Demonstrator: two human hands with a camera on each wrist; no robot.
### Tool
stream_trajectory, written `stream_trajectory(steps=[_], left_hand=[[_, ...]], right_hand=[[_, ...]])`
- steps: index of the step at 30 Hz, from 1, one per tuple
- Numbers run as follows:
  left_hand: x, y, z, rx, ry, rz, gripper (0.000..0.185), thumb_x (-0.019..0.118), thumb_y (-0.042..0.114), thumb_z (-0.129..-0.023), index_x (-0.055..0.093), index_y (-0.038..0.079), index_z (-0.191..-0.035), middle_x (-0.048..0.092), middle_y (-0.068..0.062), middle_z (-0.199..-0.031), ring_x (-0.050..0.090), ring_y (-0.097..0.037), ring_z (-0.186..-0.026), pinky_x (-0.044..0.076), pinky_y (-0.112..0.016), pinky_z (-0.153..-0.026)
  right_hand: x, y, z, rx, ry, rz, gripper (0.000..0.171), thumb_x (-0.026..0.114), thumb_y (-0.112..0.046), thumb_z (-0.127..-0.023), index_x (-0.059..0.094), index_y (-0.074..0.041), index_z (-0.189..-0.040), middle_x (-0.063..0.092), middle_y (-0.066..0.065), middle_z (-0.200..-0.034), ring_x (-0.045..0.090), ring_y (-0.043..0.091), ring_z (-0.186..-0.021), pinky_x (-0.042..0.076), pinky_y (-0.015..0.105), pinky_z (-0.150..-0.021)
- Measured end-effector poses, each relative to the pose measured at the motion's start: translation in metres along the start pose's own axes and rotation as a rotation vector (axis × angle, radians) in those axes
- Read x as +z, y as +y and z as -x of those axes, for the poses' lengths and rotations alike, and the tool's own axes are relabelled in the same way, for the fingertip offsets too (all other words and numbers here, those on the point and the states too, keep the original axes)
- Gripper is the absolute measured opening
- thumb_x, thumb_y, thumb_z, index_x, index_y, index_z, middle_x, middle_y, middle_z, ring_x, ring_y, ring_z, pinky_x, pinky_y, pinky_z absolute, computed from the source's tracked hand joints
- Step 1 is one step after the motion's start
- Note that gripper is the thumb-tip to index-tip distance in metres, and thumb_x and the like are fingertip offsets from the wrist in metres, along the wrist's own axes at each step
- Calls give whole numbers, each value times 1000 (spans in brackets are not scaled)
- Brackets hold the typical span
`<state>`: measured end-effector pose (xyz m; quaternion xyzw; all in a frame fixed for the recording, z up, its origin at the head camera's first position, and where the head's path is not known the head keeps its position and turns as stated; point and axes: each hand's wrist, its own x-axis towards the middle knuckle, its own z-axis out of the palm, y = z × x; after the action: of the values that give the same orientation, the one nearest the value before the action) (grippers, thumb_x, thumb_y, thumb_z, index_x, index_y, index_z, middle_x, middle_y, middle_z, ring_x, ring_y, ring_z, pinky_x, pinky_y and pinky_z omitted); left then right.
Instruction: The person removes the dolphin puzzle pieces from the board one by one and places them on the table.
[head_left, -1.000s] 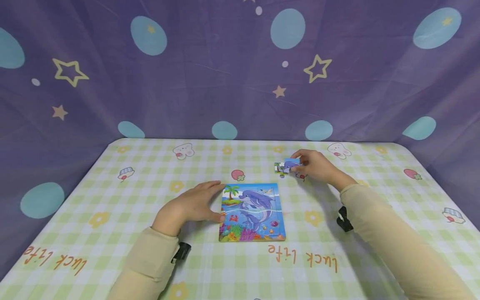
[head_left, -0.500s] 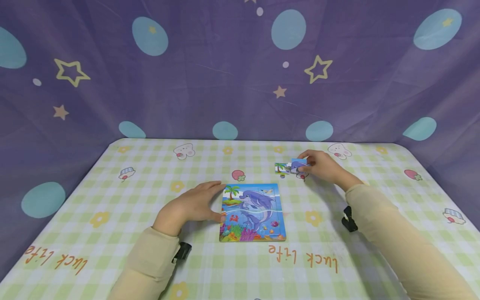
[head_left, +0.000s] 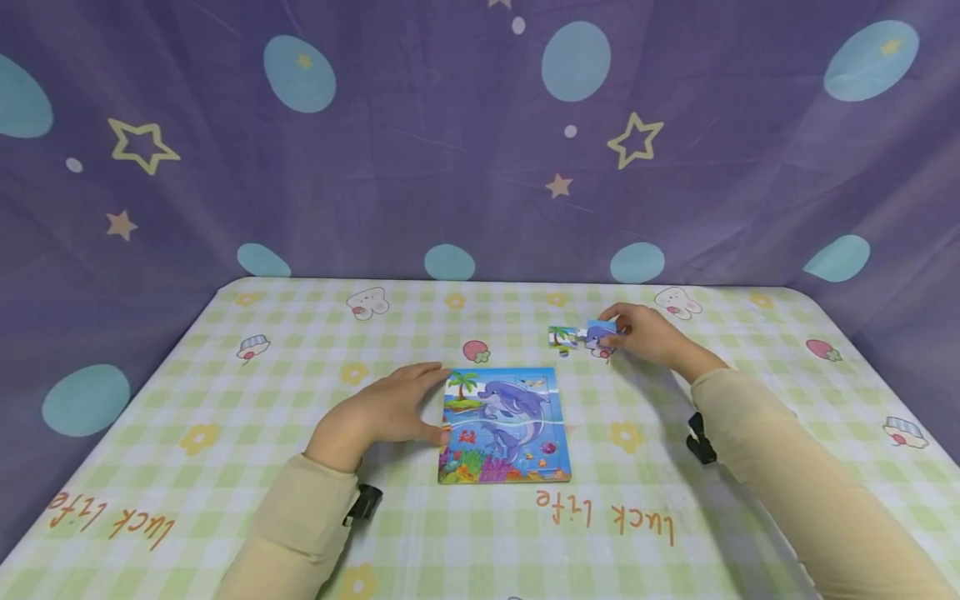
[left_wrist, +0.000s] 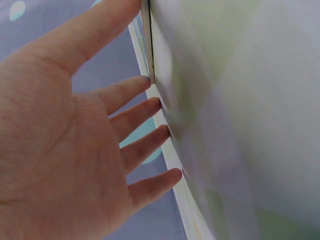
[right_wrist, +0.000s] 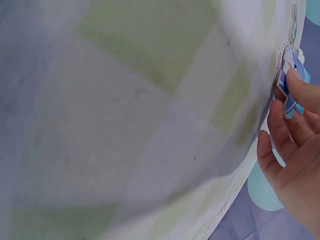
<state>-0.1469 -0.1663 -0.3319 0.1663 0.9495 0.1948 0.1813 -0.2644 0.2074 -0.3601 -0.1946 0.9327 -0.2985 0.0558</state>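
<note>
A square dolphin puzzle board (head_left: 504, 425) lies flat near the middle of the table. Along its left edge rests my left hand (head_left: 386, 408), thumb and fingertips touching the side; the left wrist view shows its fingers (left_wrist: 135, 155) spread and nearly straight. My right hand (head_left: 648, 333) pinches a blue puzzle piece (head_left: 600, 333) with part of a dolphin on it, just above the tabletop at the back right. To the left of that piece lies a palm-tree puzzle piece (head_left: 562, 337), a small gap apart. In the right wrist view, thumb and fingers grip the dolphin piece (right_wrist: 287, 87) by its edge.
A checked cloth (head_left: 247, 433) with printed flowers and lettering covers the table. Behind it hangs a purple curtain (head_left: 465, 167) with stars and blue spots. Each sleeve carries a black wrist clip (head_left: 364, 503).
My right hand has moved a little to the right with the dolphin piece, away from the palm-tree piece, opening a gap between them. The left hand and the board have stayed still.
</note>
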Motion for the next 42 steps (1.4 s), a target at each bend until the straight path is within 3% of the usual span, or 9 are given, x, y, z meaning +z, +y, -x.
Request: stream_trajectory(steps=[10,18,23,34,42], left_hand=[[1,-2,0,-5,0,7,94,81,42,-81,34,10,-155,25,-13,-161,21,-37,-147,24,-59,-115],[1,-1,0,-9,-4,15,93,81,42,-81,34,10,-155,25,-12,-161,21,-37,-147,23,-59,-115],[1,-1,0,-11,-6,15,93,81,42,-82,33,11,-155,25,-12,-161,21,-37,-147,23,-59,-115],[2,-3,-1,-11,2,9,93,82,42,-81,34,11,-155,25,-12,-161,21,-37,-147,24,-61,-114],[2,-2,0,-18,0,8,93,81,41,-81,34,11,-155,25,-11,-162,21,-36,-147,24,-59,-115]], right_hand=[[-2,0,3,18,-1,64,32,71,-13,-93,62,1,-121,64,19,-103,62,31,-89,50,46,-78],[-2,-1,3,15,11,97,34,72,-13,-92,65,3,-121,62,13,-95,58,26,-83,46,42,-75],[0,0,3,10,31,99,35,73,-12,-90,65,4,-121,64,15,-98,57,26,-84,46,42,-75],[11,-13,3,-13,118,-5,29,71,-8,-91,67,0,-119,67,18,-106,59,28,-91,46,40,-79],[23,-28,7,-87,97,-115,27,71,-8,-92,67,0,-117,67,15,-102,64,26,-84,53,35,-70]])
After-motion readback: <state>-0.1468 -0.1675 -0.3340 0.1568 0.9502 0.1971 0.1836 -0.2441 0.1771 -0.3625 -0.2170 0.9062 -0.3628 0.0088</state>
